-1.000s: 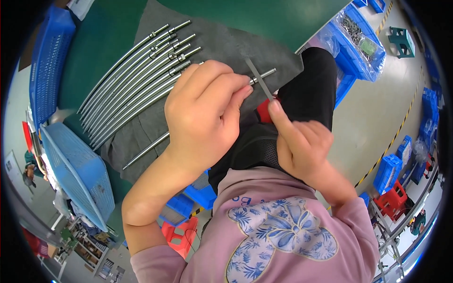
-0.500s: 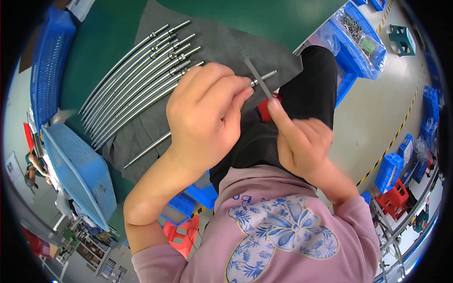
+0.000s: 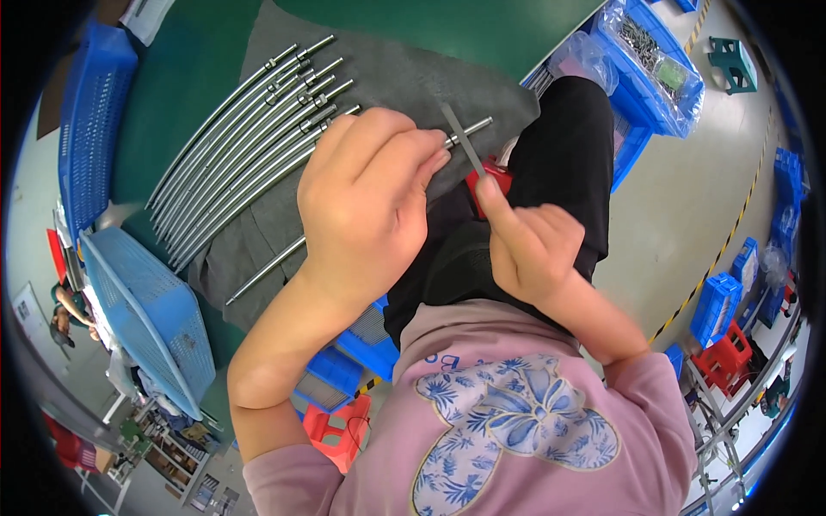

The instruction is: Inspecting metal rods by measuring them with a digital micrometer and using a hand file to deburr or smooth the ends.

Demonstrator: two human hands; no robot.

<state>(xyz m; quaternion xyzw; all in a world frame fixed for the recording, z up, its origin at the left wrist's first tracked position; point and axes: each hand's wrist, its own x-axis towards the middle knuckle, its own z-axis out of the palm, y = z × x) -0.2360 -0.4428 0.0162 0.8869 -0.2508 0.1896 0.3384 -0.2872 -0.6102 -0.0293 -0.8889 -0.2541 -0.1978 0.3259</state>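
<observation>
My left hand (image 3: 366,193) is closed round a slim metal rod (image 3: 267,273). The rod's tail rests on the grey cloth (image 3: 413,73), and its collared tip sticks out past my fingers. In my right hand (image 3: 533,245) is a flat, narrow metal file (image 3: 463,138), gripped at its lower end with the index finger stretched along it. The file crosses the rod close to the collar, seemingly touching it. Beyond my left hand, several similar metal rods (image 3: 232,142) with collars lie side by side on the cloth.
The cloth covers part of a green table (image 3: 447,21). A light-blue basket (image 3: 159,322) and a darker blue basket (image 3: 96,120) stand at the left. At the upper right, a blue bin (image 3: 654,64) holds bagged small metal parts. A red stool (image 3: 340,430) is below.
Both hands, with the rod and file, have shifted slightly left and up in the view. The file still crosses the rod near its tip.
</observation>
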